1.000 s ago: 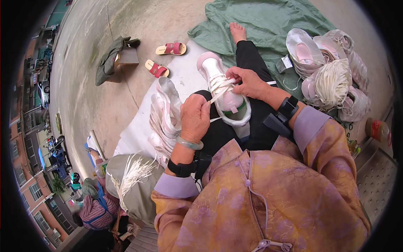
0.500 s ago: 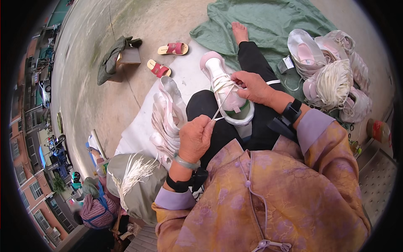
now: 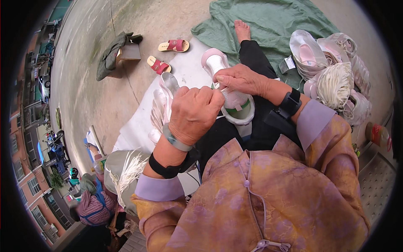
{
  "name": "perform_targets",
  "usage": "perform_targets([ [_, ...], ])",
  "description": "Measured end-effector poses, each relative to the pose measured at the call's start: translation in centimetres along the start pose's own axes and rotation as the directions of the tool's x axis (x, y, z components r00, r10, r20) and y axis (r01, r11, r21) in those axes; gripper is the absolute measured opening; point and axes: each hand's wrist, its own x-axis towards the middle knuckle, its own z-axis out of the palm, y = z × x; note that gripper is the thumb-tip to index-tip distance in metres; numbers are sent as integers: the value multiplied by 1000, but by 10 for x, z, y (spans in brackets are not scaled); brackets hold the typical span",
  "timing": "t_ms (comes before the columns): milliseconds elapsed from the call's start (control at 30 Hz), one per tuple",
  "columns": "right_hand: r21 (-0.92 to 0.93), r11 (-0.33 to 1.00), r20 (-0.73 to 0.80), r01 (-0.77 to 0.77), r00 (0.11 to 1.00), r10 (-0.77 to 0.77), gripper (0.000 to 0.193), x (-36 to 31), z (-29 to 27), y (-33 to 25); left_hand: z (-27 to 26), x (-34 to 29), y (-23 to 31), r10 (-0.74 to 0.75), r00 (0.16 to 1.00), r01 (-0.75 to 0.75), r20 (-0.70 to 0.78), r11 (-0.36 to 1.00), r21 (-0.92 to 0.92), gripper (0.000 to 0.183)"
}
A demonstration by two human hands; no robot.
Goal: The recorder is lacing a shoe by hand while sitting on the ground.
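A pink and white sneaker [image 3: 216,61] lies across my lap between my knees, toe pointing away from me. Its heel end rests by a white ring-shaped rim [image 3: 241,121] with green inside. My left hand [image 3: 195,111] is closed above the shoe's left side, its fingertips pinching the white shoelace. Close against it, my right hand [image 3: 241,80] bends over the lacing with its fingers also closed on the lace. Both hands hide most of the lace and the middle of the shoe.
Stacked pink and white shoe pieces [image 3: 161,105] stand left of my knee. More shoes [image 3: 308,54] and a bundle of white laces [image 3: 333,86] lie at right by a green cloth [image 3: 268,25]. Red slippers [image 3: 174,45], a draped box [image 3: 128,54] and another person [image 3: 94,203] are left.
My left hand has risen and moved right, up to my right hand. My right hand has shifted left over the lacing. The stretched lace between them is now mostly hidden.
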Motion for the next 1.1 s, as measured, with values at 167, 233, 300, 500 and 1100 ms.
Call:
perform_targets([
  [167,174,948,301,-268,931,208,43,0,-7,-19,-3,-4,4,-80,997,77,-16,991,-109,11],
  [233,342,933,174,-117,983,60,31,-7,-18,-29,-5,-9,8,-148,989,145,-7,975,-168,9],
  [300,424,905,54,-49,998,28,26,-15,-33,-43,-3,-20,14,-570,813,484,121,545,-685,6],
  [500,552,820,-102,149,989,-111,23,-57,-99,-73,13,-45,15,-640,687,573,345,184,-799,13],
  [1100,372,873,-581,316,812,-46,17,-85,-185,-108,85,-48,30,-671,730,671,131,666,-326,21],
])
